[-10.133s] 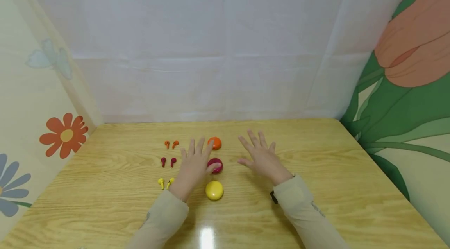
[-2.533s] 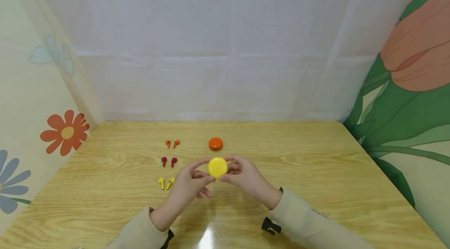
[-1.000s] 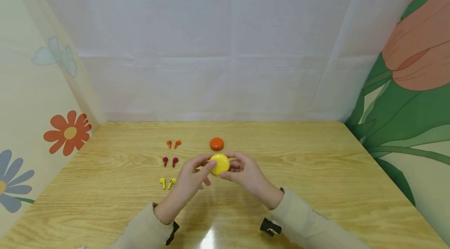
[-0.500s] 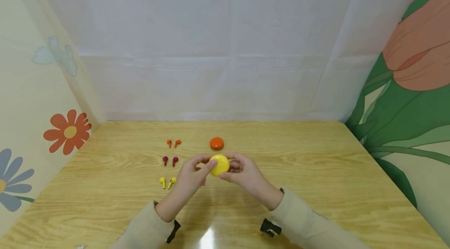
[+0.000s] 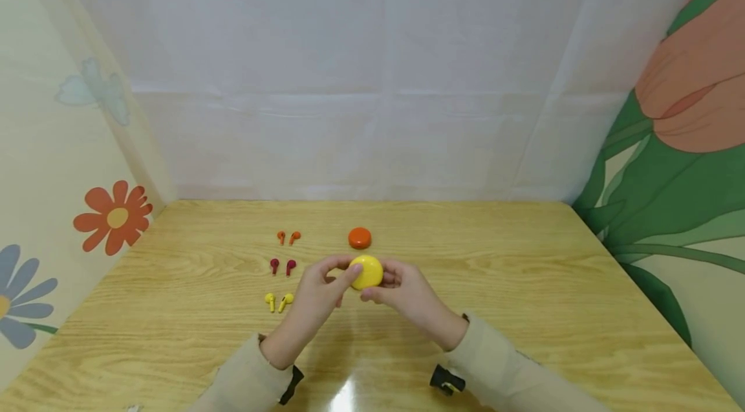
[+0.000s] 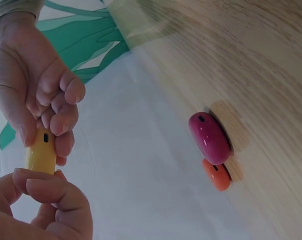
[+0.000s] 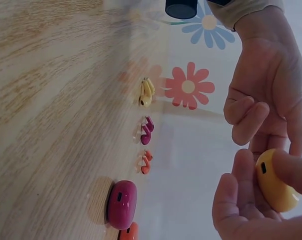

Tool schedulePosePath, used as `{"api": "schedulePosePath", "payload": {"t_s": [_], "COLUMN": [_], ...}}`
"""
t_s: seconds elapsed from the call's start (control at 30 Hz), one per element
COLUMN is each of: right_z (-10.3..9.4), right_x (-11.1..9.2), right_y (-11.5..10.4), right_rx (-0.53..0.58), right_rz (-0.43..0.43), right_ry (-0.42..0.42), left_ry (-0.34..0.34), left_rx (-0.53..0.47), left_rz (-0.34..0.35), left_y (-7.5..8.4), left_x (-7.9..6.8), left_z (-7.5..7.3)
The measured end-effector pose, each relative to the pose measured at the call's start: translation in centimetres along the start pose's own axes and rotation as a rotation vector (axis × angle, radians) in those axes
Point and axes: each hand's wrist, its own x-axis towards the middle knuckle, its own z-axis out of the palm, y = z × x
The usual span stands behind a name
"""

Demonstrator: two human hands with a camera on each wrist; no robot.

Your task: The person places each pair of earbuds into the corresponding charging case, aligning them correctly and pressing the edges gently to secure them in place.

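A round, glossy yellow earbud case (image 5: 367,272), closed, is held above the table between both hands. My left hand (image 5: 319,286) pinches its left side, thumb lying on its face and fingers behind. My right hand (image 5: 414,295) holds the right side between thumb and curled fingers. A small dark port shows on the yellow case's edge (image 6: 45,137) in the left wrist view. Below stands a magenta case (image 6: 209,138), hidden by the hands in the head view. Farther back sits an orange case (image 5: 359,238).
Left of the hands lie earbuds in pairs: orange earbuds (image 5: 295,237), magenta earbuds (image 5: 290,268) and yellow earbuds (image 5: 285,302). The wooden table (image 5: 495,270) ends at a white backdrop (image 5: 372,108), with flower-printed panels on both sides.
Ten seconds ago both hands were spread over the table and the yellow case lay on it; now they hold it raised. Since 2.5 seconds ago, my left thumb has moved onto its face.
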Motion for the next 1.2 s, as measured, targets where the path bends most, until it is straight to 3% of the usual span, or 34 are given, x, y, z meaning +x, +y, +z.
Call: {"api": "schedulePosePath", "payload": {"t_s": [0.77, 1.2], "right_z": [0.11, 0.29], "right_x": [-0.51, -0.54], "right_y": [-0.64, -0.54], "right_rx": [0.001, 0.006], "right_rz": [0.06, 0.043], "right_ry": [0.004, 0.012], "left_ry": [0.027, 0.047], "left_rx": [0.005, -0.009], "left_rz": [-0.033, -0.035], "left_y": [0.17, 0.26], "left_x": [-0.08, -0.13], "left_z": [0.18, 0.26]}}
